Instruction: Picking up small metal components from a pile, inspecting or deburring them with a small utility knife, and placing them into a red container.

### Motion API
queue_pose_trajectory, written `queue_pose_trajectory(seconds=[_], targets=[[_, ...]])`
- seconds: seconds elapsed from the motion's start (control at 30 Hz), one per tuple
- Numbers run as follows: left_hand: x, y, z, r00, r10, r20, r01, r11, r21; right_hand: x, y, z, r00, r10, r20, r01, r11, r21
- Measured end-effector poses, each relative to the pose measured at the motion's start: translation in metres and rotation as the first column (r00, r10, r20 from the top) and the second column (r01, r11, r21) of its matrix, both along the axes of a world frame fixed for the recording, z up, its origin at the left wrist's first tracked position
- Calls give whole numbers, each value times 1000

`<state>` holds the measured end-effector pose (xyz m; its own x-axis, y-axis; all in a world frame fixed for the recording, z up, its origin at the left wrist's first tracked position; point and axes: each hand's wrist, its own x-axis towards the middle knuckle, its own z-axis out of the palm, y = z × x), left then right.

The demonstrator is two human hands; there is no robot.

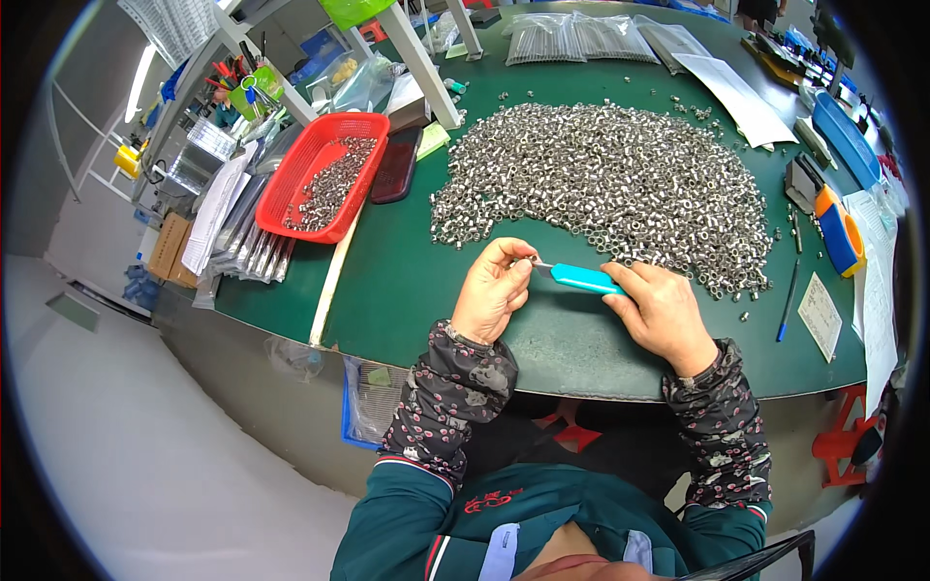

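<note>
My right hand (665, 312) is closed around the turquoise handle of a craft knife (584, 279), its blade pointing left. The tip of the blade meets the fingertips of my left hand (491, 293), which are pinched together on a small metal ring (532, 259). Most of that ring is hidden by the fingers. Just beyond both hands a wide heap of small silvery metal rings (601, 179) is spread over the green table (387, 281).
A red plastic basket (274, 201) at the left holds more metal pieces, with a dark phone (396, 165) beside it. Bagged parts (257, 228) lie further left. On the right are a tape dispenser (839, 230), a blue pen (788, 300) and a paper card (821, 316).
</note>
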<state>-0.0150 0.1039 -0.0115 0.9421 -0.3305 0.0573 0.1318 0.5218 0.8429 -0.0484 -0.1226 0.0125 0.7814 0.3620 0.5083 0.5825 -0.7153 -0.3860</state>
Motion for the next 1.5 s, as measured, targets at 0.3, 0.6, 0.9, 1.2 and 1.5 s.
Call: queue_pose_trajectory(seconds=[0.3, 0.6, 0.9, 1.2, 1.5], targets=[[2, 5, -3, 997, -46, -55, 45, 999, -20, 2, 0, 5, 971, -54, 233, 67, 997, -48], [3, 7, 0, 991, -8, -132, -12, 989, -149, 1, -6, 8, 987, 28, 159, -10, 993, -117], [2, 5, 1, 993, 63, -97, -68, 997, -43, -2, -7, 8, 998, 21, 59, -11, 987, -161], [1, 1, 1, 989, 119, -88, -117, 993, 34, -3, -1, 6, 999, -31, 21, 31, 1000, 5], [1, -3, 2, 995, 90, -52, -86, 994, 71, -3, 1, 4, 998, -36, -52, 36, 999, 3]])
